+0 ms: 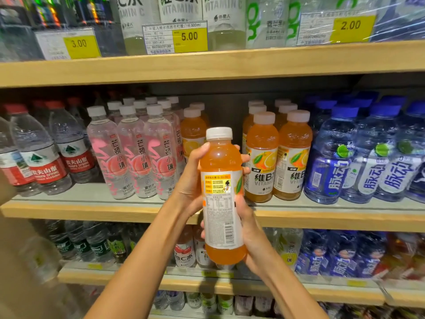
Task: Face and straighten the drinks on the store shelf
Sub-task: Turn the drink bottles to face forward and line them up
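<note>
Orange drink bottle [222, 194] upright between both hands, clasped off the shelf [92, 209].

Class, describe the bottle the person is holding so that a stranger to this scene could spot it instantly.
Find the middle wooden shelf and its gap among the orange juice bottles. In front, the left hand and right hand grip a white-capped orange plastic bottle. Only it shows its back label.

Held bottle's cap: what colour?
White, on the held bottle; clearest in the head view.
</note>
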Motion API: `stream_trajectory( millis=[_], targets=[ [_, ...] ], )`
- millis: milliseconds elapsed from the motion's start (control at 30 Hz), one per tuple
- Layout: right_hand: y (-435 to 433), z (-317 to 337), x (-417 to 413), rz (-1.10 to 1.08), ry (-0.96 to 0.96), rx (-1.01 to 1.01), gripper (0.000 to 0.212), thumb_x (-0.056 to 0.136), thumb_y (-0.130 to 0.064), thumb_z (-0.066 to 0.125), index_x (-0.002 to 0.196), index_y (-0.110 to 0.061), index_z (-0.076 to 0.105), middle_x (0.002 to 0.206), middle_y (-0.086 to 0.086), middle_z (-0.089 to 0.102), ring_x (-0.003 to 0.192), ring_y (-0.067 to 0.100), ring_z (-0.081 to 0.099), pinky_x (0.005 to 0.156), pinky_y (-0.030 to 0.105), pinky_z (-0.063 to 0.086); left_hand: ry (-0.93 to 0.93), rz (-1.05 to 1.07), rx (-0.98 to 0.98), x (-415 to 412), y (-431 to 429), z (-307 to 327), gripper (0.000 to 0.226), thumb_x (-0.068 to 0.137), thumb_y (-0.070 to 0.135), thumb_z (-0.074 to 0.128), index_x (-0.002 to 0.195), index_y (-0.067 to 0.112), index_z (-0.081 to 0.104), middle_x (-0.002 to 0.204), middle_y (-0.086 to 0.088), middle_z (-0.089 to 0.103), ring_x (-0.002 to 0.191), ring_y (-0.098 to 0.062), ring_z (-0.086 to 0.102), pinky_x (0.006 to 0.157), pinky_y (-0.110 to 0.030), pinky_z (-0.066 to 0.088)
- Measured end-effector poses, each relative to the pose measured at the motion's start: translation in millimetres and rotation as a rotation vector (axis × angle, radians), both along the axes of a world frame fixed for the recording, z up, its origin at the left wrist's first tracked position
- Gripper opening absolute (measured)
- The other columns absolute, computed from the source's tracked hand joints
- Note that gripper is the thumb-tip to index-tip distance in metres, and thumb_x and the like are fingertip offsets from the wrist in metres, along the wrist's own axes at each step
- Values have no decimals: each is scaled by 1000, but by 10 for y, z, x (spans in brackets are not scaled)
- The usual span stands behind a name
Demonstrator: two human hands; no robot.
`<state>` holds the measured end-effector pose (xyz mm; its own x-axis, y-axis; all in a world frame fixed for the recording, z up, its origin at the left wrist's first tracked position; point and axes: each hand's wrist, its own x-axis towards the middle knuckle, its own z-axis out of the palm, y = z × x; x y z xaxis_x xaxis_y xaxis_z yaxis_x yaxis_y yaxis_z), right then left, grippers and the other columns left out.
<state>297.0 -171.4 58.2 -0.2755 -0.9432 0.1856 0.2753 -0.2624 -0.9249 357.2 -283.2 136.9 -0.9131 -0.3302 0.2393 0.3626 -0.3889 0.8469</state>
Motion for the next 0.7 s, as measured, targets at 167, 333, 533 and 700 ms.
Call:
stream_trajectory(
  millis=[167, 333, 533, 700],
  targets=[
    [44, 77, -82, -315, 233, -66, 45, 81, -56, 59, 110, -23, 63, 103, -13, 72, 97, 2, 67, 74, 10, 49, -127, 481, -316, 63, 126, -101, 51, 82, 49, 55, 119, 14, 62, 111, -9, 71, 105, -26, 66, 91, -38, 53],
    [5, 79, -8, -575, 463, -35, 54, 70, -69, 54, 92, -21, 63, 80, -8, 69, 72, 2, 63, 62, 13, 45, -101, 615, -306, -17, 211, -92, 39, 70, 46, 72, 99, 22, 64, 86, 3, 74, 84, -14, 70, 75, -26, 56],
    [-99, 103, 53, -569, 455, -35, 54, 71, -67, 58, 100, -22, 60, 83, -10, 70, 77, 2, 66, 64, 19, 49, -95, 589, -222, -33, 36, -51, 40, 68, 41, 72, 96, 13, 67, 86, -7, 73, 80, -21, 70, 72, -34, 57],
    [-167, 261, 10, 27, -41, 29, 79, 70, -66, 67, 124, -10, 54, 105, 11, 71, 93, 26, 69, 83, 40, 56, 6, 79, 154, 44, -237, 83, 57, 50, 42, 82, 92, 6, 71, 89, -11, 70, 73, -24, 68, 66, -32, 57]
  ],
)
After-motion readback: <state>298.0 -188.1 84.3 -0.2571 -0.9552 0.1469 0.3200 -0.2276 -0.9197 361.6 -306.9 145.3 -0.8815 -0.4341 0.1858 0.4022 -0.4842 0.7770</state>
